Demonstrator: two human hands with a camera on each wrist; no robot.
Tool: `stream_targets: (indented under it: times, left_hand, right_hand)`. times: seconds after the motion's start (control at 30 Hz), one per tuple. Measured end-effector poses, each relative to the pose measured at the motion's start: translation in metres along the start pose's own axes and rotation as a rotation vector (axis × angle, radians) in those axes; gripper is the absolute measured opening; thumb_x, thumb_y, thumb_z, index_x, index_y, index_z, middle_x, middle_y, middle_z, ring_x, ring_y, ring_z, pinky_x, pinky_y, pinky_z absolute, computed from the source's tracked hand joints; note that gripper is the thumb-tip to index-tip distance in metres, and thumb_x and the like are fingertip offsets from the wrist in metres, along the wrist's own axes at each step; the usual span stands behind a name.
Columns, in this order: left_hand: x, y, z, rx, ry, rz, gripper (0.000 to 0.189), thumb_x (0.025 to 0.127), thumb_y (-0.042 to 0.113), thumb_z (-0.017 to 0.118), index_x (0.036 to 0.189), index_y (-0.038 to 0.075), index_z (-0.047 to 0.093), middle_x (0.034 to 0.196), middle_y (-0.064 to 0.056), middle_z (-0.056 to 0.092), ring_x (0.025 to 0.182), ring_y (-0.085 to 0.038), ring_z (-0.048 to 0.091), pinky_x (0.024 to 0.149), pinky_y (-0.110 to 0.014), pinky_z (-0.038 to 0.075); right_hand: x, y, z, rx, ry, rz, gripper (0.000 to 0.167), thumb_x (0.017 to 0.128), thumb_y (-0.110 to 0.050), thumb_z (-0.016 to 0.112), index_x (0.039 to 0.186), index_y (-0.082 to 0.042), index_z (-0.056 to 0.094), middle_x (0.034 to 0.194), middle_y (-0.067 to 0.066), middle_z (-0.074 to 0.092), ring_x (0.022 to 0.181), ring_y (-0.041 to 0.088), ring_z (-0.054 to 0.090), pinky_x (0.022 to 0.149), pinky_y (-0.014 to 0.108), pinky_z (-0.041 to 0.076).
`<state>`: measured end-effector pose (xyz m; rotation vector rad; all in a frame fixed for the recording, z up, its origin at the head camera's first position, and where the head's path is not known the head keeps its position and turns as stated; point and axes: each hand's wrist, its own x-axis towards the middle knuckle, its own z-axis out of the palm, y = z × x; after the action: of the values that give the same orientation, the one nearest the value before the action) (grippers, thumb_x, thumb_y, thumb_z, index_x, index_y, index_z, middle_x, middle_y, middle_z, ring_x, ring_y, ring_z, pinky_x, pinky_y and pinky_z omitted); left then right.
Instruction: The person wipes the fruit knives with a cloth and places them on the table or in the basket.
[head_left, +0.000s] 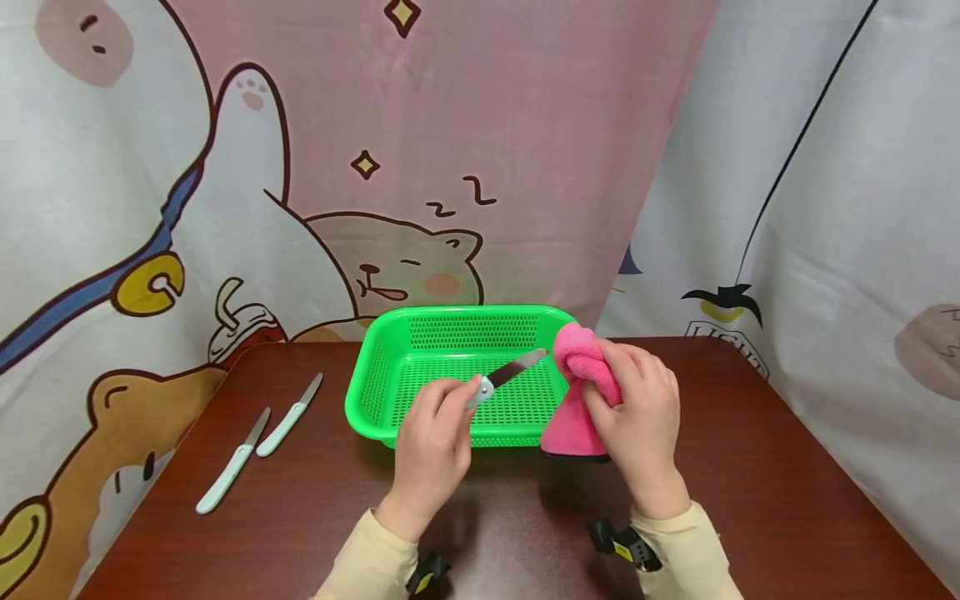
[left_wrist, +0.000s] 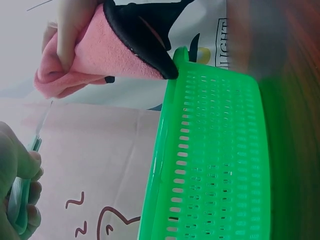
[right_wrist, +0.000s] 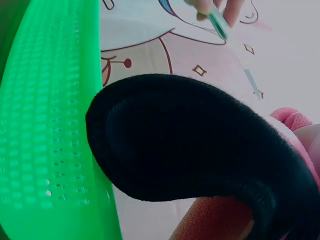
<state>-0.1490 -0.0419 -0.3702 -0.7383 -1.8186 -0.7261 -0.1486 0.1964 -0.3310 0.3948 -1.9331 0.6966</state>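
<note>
My left hand (head_left: 435, 433) grips a small knife (head_left: 517, 368) by its pale green handle, the blade pointing up and to the right over a green basket (head_left: 367, 375). In my right hand (head_left: 637, 417) is a bunched pink cloth (head_left: 573, 421) with a black edge, hanging at the basket's right front corner. The blade tip is close to the cloth; in the left wrist view the knife (left_wrist: 21, 200) points up toward the cloth (left_wrist: 100, 50). A black part of the cloth (right_wrist: 175, 140) fills the middle of the right wrist view.
Two more knives with pale handles, one nearer (head_left: 228, 475) and one farther (head_left: 288, 425), lie on the brown table (head_left: 517, 533) left of the basket. A curtain printed with cartoon animals (head_left: 525, 150) hangs behind the table.
</note>
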Motion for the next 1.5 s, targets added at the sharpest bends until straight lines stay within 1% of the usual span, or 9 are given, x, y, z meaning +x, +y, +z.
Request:
stream_targets:
  times: [0.1,0.23,0.3,0.5,0.7,1.0,1.2,1.33,1.5]
  left_hand:
    - [0.000,0.000,0.000,-0.003,-0.016,-0.018,0.021,0.097,0.007,0.061,0.118,0.002,0.066,0.098,-0.013,0.061,0.083,-0.029,0.061,0.065,-0.041,0.054]
    - [-0.001,-0.001,0.000,-0.001,-0.036,-0.037,0.033,0.085,-0.002,0.071,0.118,0.002,0.065,0.098,-0.014,0.061,0.084,-0.029,0.061,0.066,-0.041,0.054]
    - [-0.001,-0.002,0.000,0.001,-0.049,-0.052,0.037,0.083,-0.003,0.073,0.118,0.003,0.065,0.099,-0.014,0.061,0.084,-0.029,0.061,0.067,-0.041,0.054]
    - [0.000,-0.006,-0.002,-0.002,-0.093,-0.105,0.037,0.083,-0.005,0.074,0.118,0.002,0.066,0.100,-0.014,0.061,0.088,-0.029,0.061,0.070,-0.041,0.054]
    - [0.002,-0.009,-0.004,-0.015,-0.109,-0.119,0.037,0.083,-0.006,0.074,0.118,0.002,0.066,0.101,-0.014,0.061,0.089,-0.030,0.060,0.072,-0.042,0.053]
    - [0.000,-0.013,-0.003,-0.015,-0.139,-0.145,0.035,0.084,-0.006,0.073,0.118,0.001,0.067,0.101,-0.013,0.062,0.090,-0.030,0.060,0.075,-0.041,0.053]
    - [0.003,-0.019,0.000,-0.025,-0.163,-0.136,0.037,0.080,-0.007,0.076,0.114,0.001,0.068,0.096,-0.013,0.062,0.086,-0.030,0.061,0.072,-0.042,0.053]
    - [0.010,-0.024,0.000,-0.047,-0.215,-0.134,0.036,0.080,-0.007,0.076,0.114,0.001,0.068,0.095,-0.012,0.063,0.086,-0.029,0.061,0.071,-0.041,0.052]
    - [0.023,-0.029,0.000,-0.082,-0.298,-0.161,0.032,0.082,-0.007,0.074,0.113,0.001,0.068,0.096,-0.011,0.065,0.087,-0.028,0.062,0.075,-0.042,0.052]
  right_hand:
    - [0.002,0.006,-0.005,-0.022,-0.004,0.033,0.034,0.080,-0.015,0.067,0.113,-0.006,0.069,0.102,0.018,0.065,0.093,0.036,0.060,0.078,0.051,0.042]
    - [0.004,0.013,-0.012,-0.015,-0.014,0.069,0.035,0.080,-0.012,0.069,0.114,-0.004,0.068,0.102,0.019,0.065,0.093,0.036,0.059,0.078,0.050,0.041]
    - [0.006,0.018,-0.014,-0.002,-0.014,0.086,0.036,0.079,-0.010,0.070,0.115,-0.002,0.067,0.102,0.019,0.065,0.093,0.036,0.059,0.078,0.048,0.041]
    - [0.008,0.033,-0.022,-0.010,0.016,0.146,0.040,0.076,-0.002,0.071,0.116,-0.002,0.067,0.104,0.018,0.066,0.094,0.035,0.058,0.081,0.040,0.039]
    - [0.008,0.040,-0.028,-0.020,0.043,0.191,0.042,0.077,-0.003,0.072,0.118,-0.003,0.067,0.106,0.019,0.066,0.095,0.034,0.057,0.080,0.034,0.036]
    - [0.011,0.041,-0.030,-0.028,0.035,0.215,0.041,0.078,-0.004,0.071,0.119,-0.004,0.066,0.106,0.019,0.065,0.094,0.032,0.056,0.079,0.036,0.038]
    - [0.010,0.045,-0.027,-0.030,0.022,0.230,0.041,0.079,-0.005,0.071,0.120,-0.003,0.066,0.108,0.020,0.064,0.096,0.034,0.056,0.079,0.039,0.039]
    - [0.009,0.046,-0.027,-0.029,0.016,0.235,0.042,0.079,-0.005,0.072,0.120,-0.004,0.066,0.109,0.020,0.064,0.097,0.034,0.056,0.079,0.038,0.038]
    - [0.009,0.045,-0.025,-0.006,0.021,0.230,0.040,0.079,-0.004,0.072,0.120,-0.004,0.067,0.109,0.019,0.065,0.097,0.033,0.056,0.079,0.034,0.036]
